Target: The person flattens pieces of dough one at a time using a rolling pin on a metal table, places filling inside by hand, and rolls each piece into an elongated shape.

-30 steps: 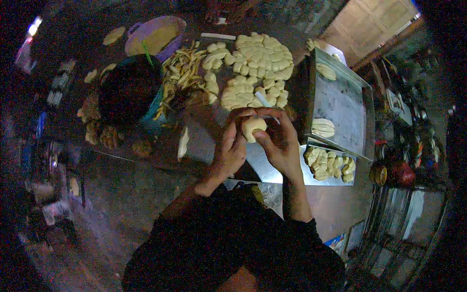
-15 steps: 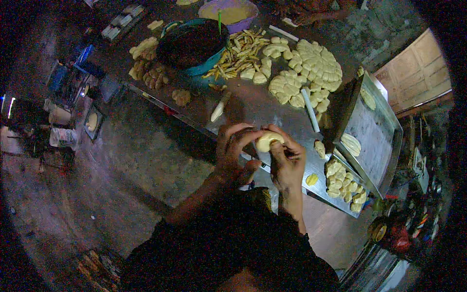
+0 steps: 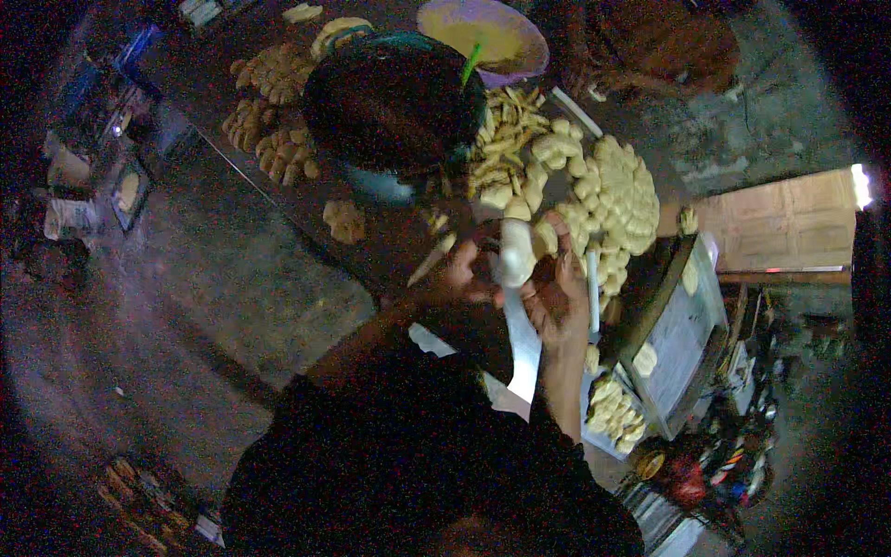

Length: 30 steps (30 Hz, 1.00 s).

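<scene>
A pale, smooth lump of dough (image 3: 515,252) is upright between my hands, smeared by motion. My left hand (image 3: 464,271) has its curled fingers against the dough's left side, blurred and in shadow. My right hand (image 3: 560,288) grips from the other side, thumb low by the dough and a finger raised. Just beyond lie many pale dough pieces (image 3: 624,195) and a heap of yellow-brown strips (image 3: 501,139). A white stick (image 3: 593,290) lies right of my right hand. Left of my left hand is a long, pale, pointed piece (image 3: 432,260).
A large dark basin (image 3: 390,102) and a purple bowl (image 3: 534,46) with yellowish contents stand at the back. Brownish clustered pieces (image 3: 278,74) lie far left. To the right are a metal tray (image 3: 682,325) and a smaller tray's dough pieces (image 3: 614,413). A person's arm (image 3: 589,65) shows behind.
My view has swung, so the table's contents sit differently in the picture. The dough has turned from lying sideways to upright between my hands, and the hands have moved slightly farther apart.
</scene>
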Motion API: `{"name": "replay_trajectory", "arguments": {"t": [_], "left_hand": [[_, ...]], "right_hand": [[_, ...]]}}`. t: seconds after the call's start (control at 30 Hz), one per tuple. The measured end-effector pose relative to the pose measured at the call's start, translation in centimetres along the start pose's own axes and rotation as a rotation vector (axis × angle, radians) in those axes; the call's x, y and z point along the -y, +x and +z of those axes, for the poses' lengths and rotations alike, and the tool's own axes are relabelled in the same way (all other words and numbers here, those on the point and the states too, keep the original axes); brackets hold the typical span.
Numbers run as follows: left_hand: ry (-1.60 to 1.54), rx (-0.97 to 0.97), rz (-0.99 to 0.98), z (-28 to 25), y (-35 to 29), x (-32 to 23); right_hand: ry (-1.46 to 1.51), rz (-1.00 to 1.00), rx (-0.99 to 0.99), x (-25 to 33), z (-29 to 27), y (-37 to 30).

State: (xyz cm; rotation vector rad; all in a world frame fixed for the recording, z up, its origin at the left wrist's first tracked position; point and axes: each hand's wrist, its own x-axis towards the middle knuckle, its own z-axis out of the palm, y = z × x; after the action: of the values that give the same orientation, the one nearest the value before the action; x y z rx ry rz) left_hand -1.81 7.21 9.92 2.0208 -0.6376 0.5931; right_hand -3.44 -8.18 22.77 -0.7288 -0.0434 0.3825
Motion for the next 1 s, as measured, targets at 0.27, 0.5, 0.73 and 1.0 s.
{"name": "replay_trajectory", "arguments": {"t": [0.27, 0.5, 0.73, 1.0], "left_hand": [[-0.005, 0.211, -0.079, -2.1, 1.3, 12.5], [-0.059, 0.148, -0.247, -2.8, -0.5, 13.3], [-0.193, -0.07, -0.555, -5.1, -1.2, 10.5], [-0.364, -0.242, -0.894, -15.5, 1.8, 1.6]], "right_hand": [[-1.916, -0.274, 0.814, -4.5, -0.6, 20.5], [-1.944, 0.244, 0.998, -8.4, -0.7, 28.0], [-1.53, 0.347, 0.638, -5.4, 2.3, 26.2], [-1.1, 0.143, 0.139, 1.5, 5.8, 16.9]]}}
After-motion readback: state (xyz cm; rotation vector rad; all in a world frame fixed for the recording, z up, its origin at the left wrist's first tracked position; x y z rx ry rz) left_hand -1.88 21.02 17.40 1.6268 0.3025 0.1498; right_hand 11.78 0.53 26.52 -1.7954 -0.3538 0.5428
